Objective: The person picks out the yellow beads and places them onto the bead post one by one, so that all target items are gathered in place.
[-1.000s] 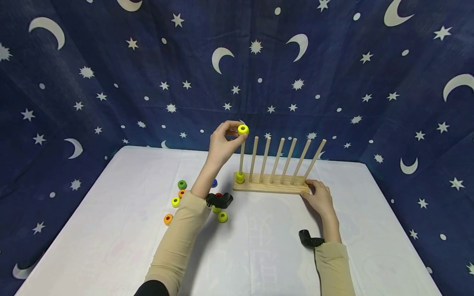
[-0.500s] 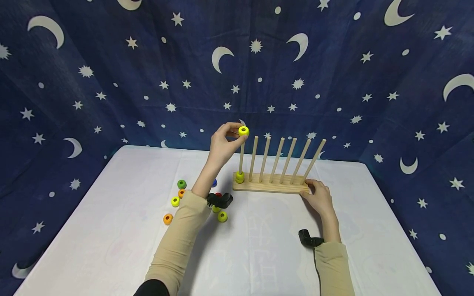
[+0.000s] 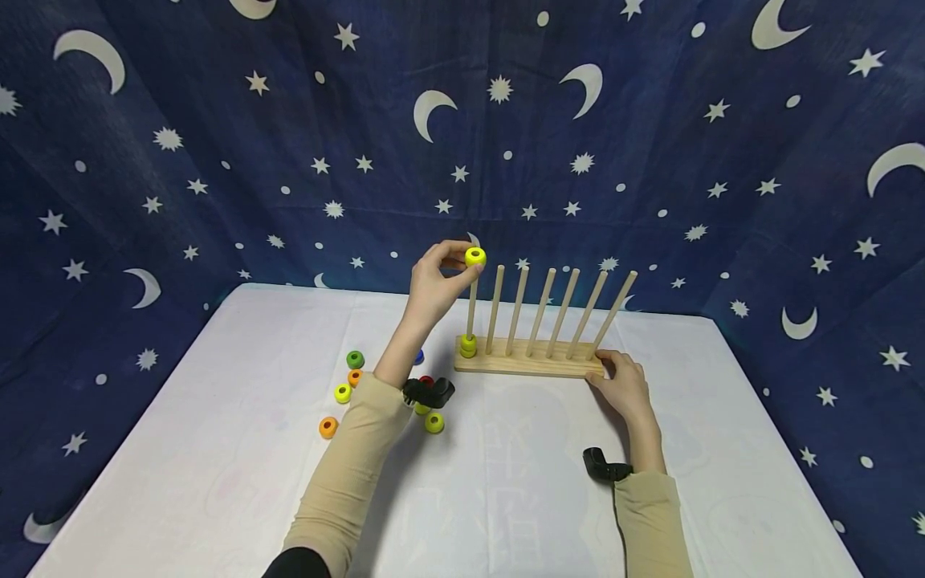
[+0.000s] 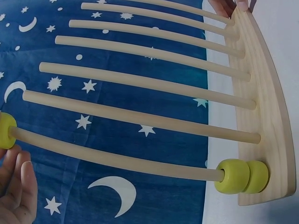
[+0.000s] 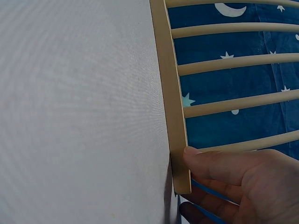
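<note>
My left hand (image 3: 432,281) pinches a yellow bead (image 3: 474,256) at the top of the leftmost peg (image 3: 472,309). In the left wrist view that peg's tip meets the held bead (image 4: 5,130). Two yellow-green beads (image 4: 242,176) sit stacked at the foot of the same peg. The wooden base (image 3: 527,365) carries a row of several upright pegs, and the others bear no beads. My right hand (image 3: 623,387) grips the base's right end, thumb on the near side and fingers round the end, as the right wrist view shows (image 5: 233,182).
Loose beads lie left of the base: green (image 3: 355,360), orange (image 3: 328,427), yellow (image 3: 343,393), yellow-green (image 3: 434,423), blue (image 3: 419,357) and red (image 3: 426,381). My left forearm (image 3: 354,466) partly covers some. A dark blue star-and-moon cloth (image 3: 462,144) hangs behind the white table (image 3: 188,449).
Almost nothing differs. The left hand and its yellow bead are a few pixels lower at the peg's top; the right hand keeps its hold on the base.
</note>
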The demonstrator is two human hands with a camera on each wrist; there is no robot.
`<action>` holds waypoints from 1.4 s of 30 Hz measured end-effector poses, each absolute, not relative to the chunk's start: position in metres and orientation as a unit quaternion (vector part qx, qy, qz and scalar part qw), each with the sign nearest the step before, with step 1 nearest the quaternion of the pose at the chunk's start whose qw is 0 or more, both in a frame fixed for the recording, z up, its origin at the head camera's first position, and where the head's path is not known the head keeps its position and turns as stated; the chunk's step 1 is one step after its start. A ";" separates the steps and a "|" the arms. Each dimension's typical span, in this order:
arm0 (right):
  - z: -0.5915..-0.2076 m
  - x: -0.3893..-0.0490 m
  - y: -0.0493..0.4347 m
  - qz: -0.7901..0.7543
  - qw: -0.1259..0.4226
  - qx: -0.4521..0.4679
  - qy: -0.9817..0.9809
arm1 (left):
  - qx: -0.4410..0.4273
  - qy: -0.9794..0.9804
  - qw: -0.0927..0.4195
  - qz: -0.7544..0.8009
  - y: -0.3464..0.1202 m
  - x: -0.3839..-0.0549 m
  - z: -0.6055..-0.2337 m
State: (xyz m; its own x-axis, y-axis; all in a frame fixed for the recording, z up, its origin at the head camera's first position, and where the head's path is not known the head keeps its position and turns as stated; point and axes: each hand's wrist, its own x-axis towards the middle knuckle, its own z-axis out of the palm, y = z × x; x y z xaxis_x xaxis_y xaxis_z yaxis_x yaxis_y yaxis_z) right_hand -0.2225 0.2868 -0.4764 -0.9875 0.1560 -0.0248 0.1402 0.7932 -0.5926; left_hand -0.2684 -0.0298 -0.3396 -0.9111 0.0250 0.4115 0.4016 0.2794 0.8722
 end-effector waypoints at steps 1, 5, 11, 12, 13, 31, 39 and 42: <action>-0.476 -0.222 0.287 0.312 0.012 -0.078 -0.947 | -0.135 -0.785 0.160 -0.583 -0.030 -0.268 -0.340; -0.476 -0.222 0.287 0.313 0.013 -0.076 -0.947 | -0.134 -0.791 0.157 -0.576 -0.030 -0.268 -0.341; -0.478 -0.221 0.286 0.325 0.030 -0.073 -0.942 | -0.132 -0.794 0.153 -0.573 -0.030 -0.267 -0.346; -0.478 -0.220 0.285 0.323 0.039 -0.072 -0.943 | -0.132 -0.794 0.153 -0.573 -0.030 -0.267 -0.346; -0.477 -0.220 0.285 0.324 0.042 -0.072 -0.942 | -0.131 -0.794 0.152 -0.574 -0.030 -0.267 -0.347; -0.477 -0.222 0.286 0.317 0.020 -0.075 -0.945 | -0.136 -0.791 0.148 -0.578 -0.030 -0.267 -0.355; -0.478 -0.222 0.287 0.315 0.028 -0.069 -0.946 | -0.138 -0.791 0.147 -0.577 -0.030 -0.267 -0.355; -0.478 -0.223 0.287 0.315 0.026 -0.071 -0.946 | -0.142 -0.788 0.145 -0.581 -0.031 -0.267 -0.355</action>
